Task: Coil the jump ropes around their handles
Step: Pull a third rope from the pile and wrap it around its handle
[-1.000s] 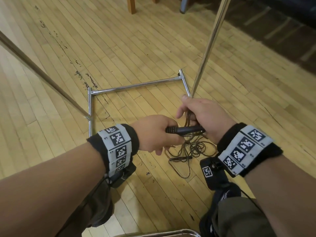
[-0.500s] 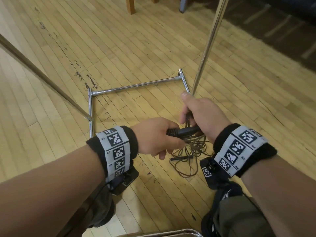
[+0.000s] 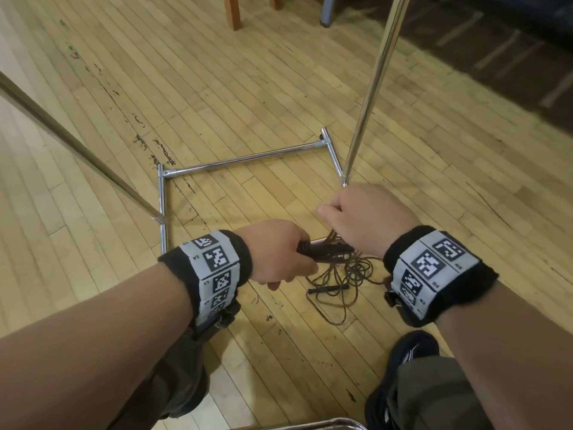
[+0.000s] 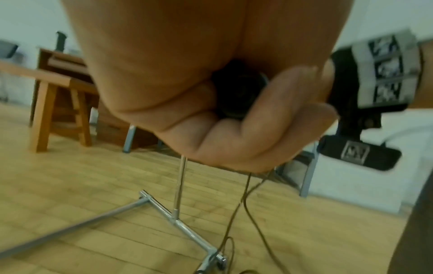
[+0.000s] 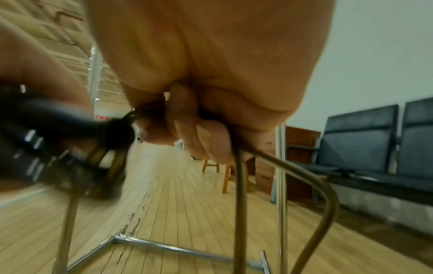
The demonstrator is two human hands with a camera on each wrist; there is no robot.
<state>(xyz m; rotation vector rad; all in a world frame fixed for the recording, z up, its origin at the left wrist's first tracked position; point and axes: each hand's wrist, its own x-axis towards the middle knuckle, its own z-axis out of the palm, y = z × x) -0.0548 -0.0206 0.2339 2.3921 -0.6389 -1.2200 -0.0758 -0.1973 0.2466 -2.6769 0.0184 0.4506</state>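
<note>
- The left hand point(image 3: 276, 252) is held palm-down over the floor point(image 3: 248, 88), its fingers point(image 4: 246, 140) clamped on a black jump rope handle point(image 3: 322, 250) held level.
- The right hand point(image 3: 366, 218) pinches the thin brown rope point(image 3: 347, 274) just beside the handle.
- Since half a second ago, the right hand has lifted, knuckles now curled leftward.
- Slack cord lies tangled on pale wood planks, near a shiny chrome rack base point(image 3: 242, 161).

Two hands, left point(image 3: 279, 252) and right point(image 3: 369, 218); two black handles, one held point(image 3: 322, 250), one lying near point(image 3: 328, 288); one brown rope point(image 3: 356, 271); one chrome rack point(image 3: 245, 161).
</note>
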